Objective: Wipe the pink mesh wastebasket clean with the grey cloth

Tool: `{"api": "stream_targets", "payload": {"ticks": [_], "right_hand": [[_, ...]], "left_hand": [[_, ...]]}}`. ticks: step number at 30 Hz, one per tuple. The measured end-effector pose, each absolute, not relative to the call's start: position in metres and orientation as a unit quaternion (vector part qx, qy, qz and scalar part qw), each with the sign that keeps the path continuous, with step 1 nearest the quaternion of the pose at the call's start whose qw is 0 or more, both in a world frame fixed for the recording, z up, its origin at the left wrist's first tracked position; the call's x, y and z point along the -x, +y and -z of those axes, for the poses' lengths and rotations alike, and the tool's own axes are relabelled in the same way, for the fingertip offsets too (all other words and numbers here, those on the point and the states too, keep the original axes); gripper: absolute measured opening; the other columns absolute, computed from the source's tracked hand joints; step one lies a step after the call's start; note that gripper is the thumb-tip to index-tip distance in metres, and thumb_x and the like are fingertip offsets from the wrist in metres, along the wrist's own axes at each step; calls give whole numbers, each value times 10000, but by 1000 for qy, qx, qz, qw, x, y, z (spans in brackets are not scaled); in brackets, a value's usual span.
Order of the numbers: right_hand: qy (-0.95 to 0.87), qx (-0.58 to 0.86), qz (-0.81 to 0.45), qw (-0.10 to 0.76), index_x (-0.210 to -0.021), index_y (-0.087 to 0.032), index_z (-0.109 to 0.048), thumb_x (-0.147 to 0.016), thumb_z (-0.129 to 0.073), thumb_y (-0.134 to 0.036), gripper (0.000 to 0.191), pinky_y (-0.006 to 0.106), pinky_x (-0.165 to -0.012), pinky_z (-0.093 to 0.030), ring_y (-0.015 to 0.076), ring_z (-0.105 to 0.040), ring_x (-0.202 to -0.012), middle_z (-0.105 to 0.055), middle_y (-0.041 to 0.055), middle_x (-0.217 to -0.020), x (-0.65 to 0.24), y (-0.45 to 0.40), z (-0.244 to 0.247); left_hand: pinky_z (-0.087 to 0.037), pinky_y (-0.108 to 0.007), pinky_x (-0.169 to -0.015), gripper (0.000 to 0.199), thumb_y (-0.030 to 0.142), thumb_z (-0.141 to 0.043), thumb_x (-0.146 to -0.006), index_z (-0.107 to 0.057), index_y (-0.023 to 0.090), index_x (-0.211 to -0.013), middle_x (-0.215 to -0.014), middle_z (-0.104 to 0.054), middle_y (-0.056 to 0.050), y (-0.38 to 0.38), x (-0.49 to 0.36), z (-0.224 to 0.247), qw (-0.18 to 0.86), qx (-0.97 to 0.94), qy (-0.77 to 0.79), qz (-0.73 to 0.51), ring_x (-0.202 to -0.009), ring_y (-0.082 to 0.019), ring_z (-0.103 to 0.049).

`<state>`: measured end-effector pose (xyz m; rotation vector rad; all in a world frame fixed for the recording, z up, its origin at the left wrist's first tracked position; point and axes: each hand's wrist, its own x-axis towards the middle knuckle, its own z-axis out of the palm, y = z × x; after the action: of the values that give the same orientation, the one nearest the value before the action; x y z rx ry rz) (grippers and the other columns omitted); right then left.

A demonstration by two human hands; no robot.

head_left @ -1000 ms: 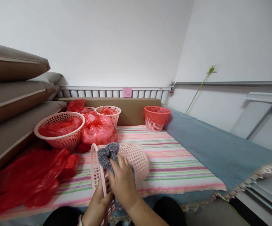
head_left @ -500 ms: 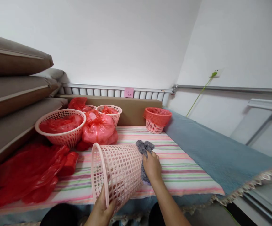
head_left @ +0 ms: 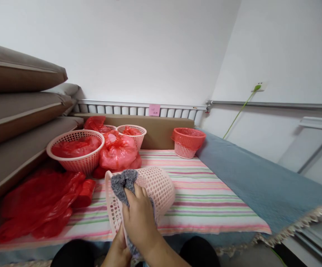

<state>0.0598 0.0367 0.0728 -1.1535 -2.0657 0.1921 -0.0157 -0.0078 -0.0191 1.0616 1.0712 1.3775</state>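
A pink perforated basket (head_left: 161, 189) lies on its side on the striped cloth (head_left: 211, 200), its open rim facing left. My left hand (head_left: 119, 248) grips the rim at the lower near side, thumb outside. My right hand (head_left: 140, 217) holds a grey fuzzy cloth (head_left: 123, 184) and presses it on the basket's outer wall close to the rim. Part of the grey cloth hangs below my right hand, and that hand hides some of the basket's side.
Left are baskets with red bags (head_left: 77, 150), a knotted red bag (head_left: 119, 152), loose red plastic (head_left: 41, 204) and stacked cushions (head_left: 24, 107). A red-lined basket (head_left: 187, 142) stands at the back beside a blue cover (head_left: 250, 167).
My right hand has moved left with the grey cloth, from the basket's base end to near its rim. My left hand still grips the rim. The view has shifted slightly.
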Motion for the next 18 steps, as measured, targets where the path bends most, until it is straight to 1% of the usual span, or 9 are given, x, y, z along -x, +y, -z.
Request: {"api": "stream_targets", "payload": {"ticks": [2,3,6,7,9,11,13,15,18], "right_hand": [[-807,451,-78,372,-1128,-265,-593,-761,-516,-107,407,381,-887,-402,236,-482,-1037,-528,77,-1175,-61,35,-70],[-805,455,-74,373,-1138,-265,-587,-769,-516,-117,404,382,-894,-399,237,-478,-1047,-520,76,-1195,-64,37,-67],[-801,469,-43,370,-1186,-259,-560,-783,-511,-132,425,373,-921,-386,236,-466,-1079,-508,74,-1228,-77,51,-58],[-798,477,-28,367,-1195,-255,-555,-783,-510,-131,433,366,-932,-378,234,-461,-1091,-509,75,-1231,-83,59,-55],[-788,502,4,357,-1201,-243,-556,-786,-503,-129,433,344,-946,-364,230,-459,-1108,-517,82,-1226,-98,80,-49],[-764,549,29,339,-1182,-225,-574,-808,-488,-149,391,323,-937,-360,228,-471,-1099,-532,98,-1207,-119,105,-42],[-726,615,39,306,-1165,-200,-590,-838,-471,-183,348,306,-891,-373,225,-504,-1038,-562,115,-1151,-142,130,-35],[-688,672,32,273,-1170,-175,-587,-863,-447,-217,340,298,-845,-382,222,-528,-979,-591,119,-1074,-164,149,-28],[-672,693,35,258,-1188,-162,-576,-878,-431,-224,347,295,-818,-380,224,-530,-959,-600,115,-1018,-183,158,-17]], "left_hand": [[-329,-514,-1058,671,422,-717,-657,-518,247,-1274,-1139,-690,-77,-7,14,24,502,-458,456,-575,-1217,-369,-478],[-306,-508,-1074,643,414,-709,-668,-531,245,-1263,-1159,-681,-79,-6,13,26,486,-468,460,-578,-1237,-365,-457],[-211,-489,-1119,621,385,-704,-684,-535,228,-1260,-1301,-584,-91,-1,11,32,452,-493,459,-585,-1310,-352,-365],[-209,-488,-1120,636,388,-694,-698,-509,223,-1284,-1344,-541,-100,0,10,34,459,-497,453,-580,-1319,-345,-354],[-262,-489,-1099,665,405,-646,-752,-419,227,-1351,-1391,-486,-118,1,10,36,498,-497,435,-561,-1306,-329,-385],[-299,-481,-1084,644,410,-585,-806,-355,253,-1387,-1414,-459,-117,1,10,38,524,-501,422,-545,-1289,-308,-419],[-267,-481,-1100,610,411,-579,-814,-382,273,-1374,-1438,-428,-106,0,11,43,508,-523,421,-540,-1284,-308,-426],[-231,-499,-1111,570,425,-588,-802,-451,276,-1334,-1447,-415,-105,-1,13,49,487,-547,424,-534,-1272,-326,-439],[-197,-513,-1118,542,460,-607,-775,-527,263,-1274,-1410,-465,-117,-3,15,54,492,-557,423,-518,-1265,-345,-441]]}}
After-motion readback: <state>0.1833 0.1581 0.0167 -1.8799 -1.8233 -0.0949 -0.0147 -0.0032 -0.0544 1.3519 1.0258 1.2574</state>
